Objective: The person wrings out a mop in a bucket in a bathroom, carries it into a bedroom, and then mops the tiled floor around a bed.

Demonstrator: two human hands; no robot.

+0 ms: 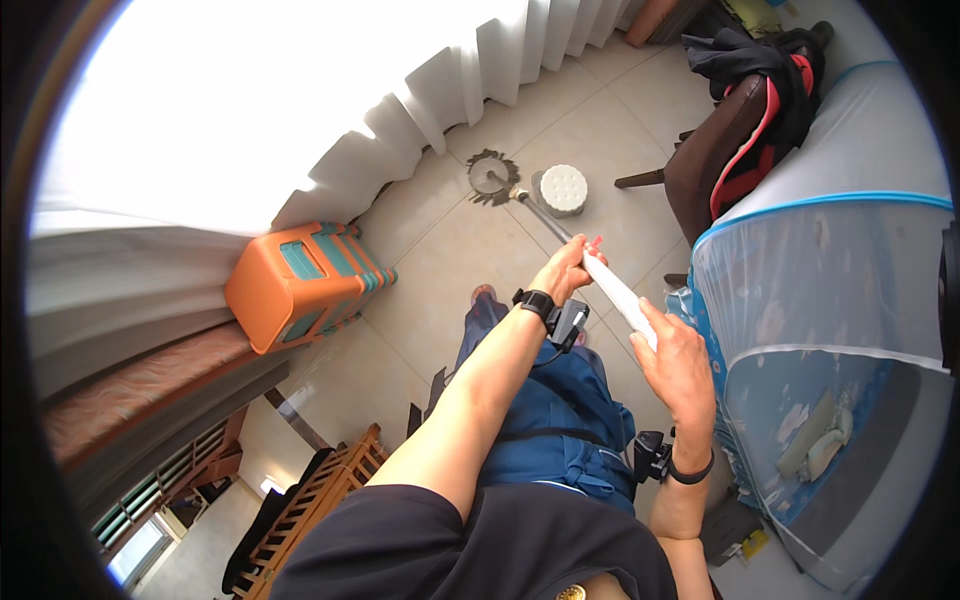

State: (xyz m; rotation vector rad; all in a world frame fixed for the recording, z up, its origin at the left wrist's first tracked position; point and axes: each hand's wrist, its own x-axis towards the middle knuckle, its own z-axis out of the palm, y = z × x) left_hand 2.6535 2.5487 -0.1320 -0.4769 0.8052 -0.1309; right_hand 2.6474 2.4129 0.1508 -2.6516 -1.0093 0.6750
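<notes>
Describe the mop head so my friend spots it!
On the tiled floor, look beside the long white curtain. Follow the pole down from the left hand to the round mop head: its dark shaggy fringe sets it apart from the white stool.

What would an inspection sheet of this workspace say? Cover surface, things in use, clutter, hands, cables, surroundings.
Surface: pale tiled floor, joint lines visible.
Things in use: mop, round head with dark fringe down on the floor, metal pole, white upper handle.
Clutter: white tufted round stool close to the mop head; orange-and-teal storage unit by the curtain; brown chair with dark clothing over it.
Hands: left hand closed around the mop where pole meets handle; right hand closed around the handle's upper end.
Cables: apparently a short dark one at the left wrist's black device; route unclear.
Surroundings: white curtain; blue-trimmed net enclosure; slatted wooden furniture.
</notes>
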